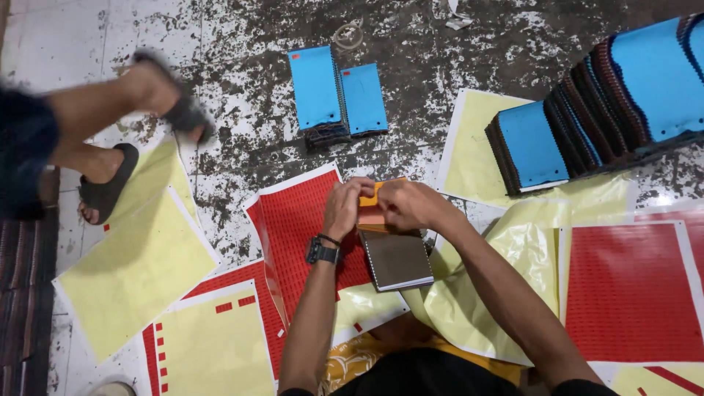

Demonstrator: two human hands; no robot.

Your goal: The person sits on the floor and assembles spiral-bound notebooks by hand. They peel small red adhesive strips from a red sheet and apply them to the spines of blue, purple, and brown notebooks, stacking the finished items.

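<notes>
Left hand: the left hand [345, 207] is seen curled, fingertips pinched onto the top edge of an orange cover [372, 213]; a dark wristwatch [321, 251] is worn on its wrist.
Right hand: the right hand [408, 204] is closed in a loose fist over the same top edge, at 3 o'clock from the left hand and nearly touching it; the fingertips are hidden, so the exact grip cannot be told.
Orange cover: it is held between both hands near the frame centre, lying on top of a spiral-bound notebook.
Notebook: the spiral-bound notebook [397, 259] is found at 6 o'clock from the hands, its brown-grey face up and its wire binding along the left edge.
Red sheet: a red sheet of small labels [293, 220] is spread under the left hand, running toward 8 o'clock.
Yellow sheets: pale yellow backing sheets [132, 271] are scattered at 8 and 9 o'clock, and another lies under the right forearm.
Blue pair: two blue-covered notebooks [336, 99] are laid on the speckled floor [242, 44] at 12 o'clock, well apart from the hands.
Long stack: a fanned row of blue-covered notebooks [609, 103] is placed at 2 o'clock.
Other person: two sandalled feet [125, 139], blurred, are seen at 10 o'clock on the yellow sheets.
</notes>
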